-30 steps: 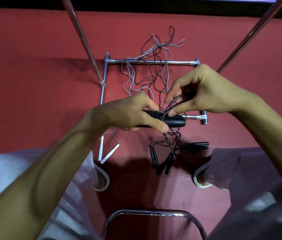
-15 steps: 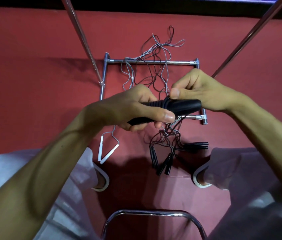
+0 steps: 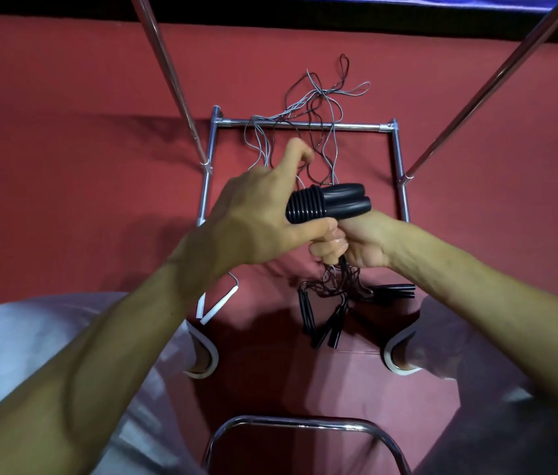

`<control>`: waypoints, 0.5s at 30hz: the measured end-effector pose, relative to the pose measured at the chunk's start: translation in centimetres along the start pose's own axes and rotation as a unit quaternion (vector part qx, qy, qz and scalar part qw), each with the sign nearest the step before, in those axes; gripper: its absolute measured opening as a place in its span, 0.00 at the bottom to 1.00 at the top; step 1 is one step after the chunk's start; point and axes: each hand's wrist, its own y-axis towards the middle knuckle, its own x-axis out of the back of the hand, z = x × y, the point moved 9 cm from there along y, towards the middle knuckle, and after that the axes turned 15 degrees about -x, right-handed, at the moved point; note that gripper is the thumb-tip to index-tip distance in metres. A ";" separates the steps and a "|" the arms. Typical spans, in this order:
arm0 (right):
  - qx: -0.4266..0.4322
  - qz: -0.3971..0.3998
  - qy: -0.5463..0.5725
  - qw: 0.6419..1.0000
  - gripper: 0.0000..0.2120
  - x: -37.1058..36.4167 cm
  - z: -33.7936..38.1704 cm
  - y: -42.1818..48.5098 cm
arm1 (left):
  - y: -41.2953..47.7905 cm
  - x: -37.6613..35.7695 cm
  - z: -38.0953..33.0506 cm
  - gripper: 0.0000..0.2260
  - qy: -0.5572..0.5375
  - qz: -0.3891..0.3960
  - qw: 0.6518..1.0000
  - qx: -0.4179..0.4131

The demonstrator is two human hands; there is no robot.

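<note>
Item: black handles (image 3: 332,202), paired, centre frame. I see left hand (image 3: 253,214) clamped on their ribbed end, right hand (image 3: 356,241) curled round cords (image 3: 335,282) beneath. Step judged: bundling. Next: wind cords snugly, avoiding snags.

A pair of handles (image 3: 330,204) is gripped by the left hand (image 3: 257,217) above the floor (image 3: 65,149). Just beneath, cords (image 3: 339,277) are gripped in the right hand (image 3: 356,241). Behind, wires (image 3: 318,97) are draped over a frame's (image 3: 356,126) far bar. Nearer, a bundle of grips (image 3: 325,317) is laid, with sticks (image 3: 217,305) to its left.

Left hand (image 3: 253,217) grips black handles (image 3: 329,204); right hand (image 3: 363,241) holds cords (image 3: 339,282).
</note>
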 end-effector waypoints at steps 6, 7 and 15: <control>-0.026 -0.057 -0.039 0.997 0.18 1.3 0.7 -0.8 | 0.5 -0.3 -1.1 0.20 0.034 -0.002 0.999 -0.042; -0.009 -0.078 -0.060 0.995 0.18 1.7 1.2 -1.0 | 0.6 -0.3 -1.0 0.20 0.023 -0.015 0.999 -0.044; 0.235 -0.287 -0.218 0.903 0.20 4.2 6.8 -4.8 | 1.2 0.4 2.5 0.19 -0.155 -0.107 0.981 0.036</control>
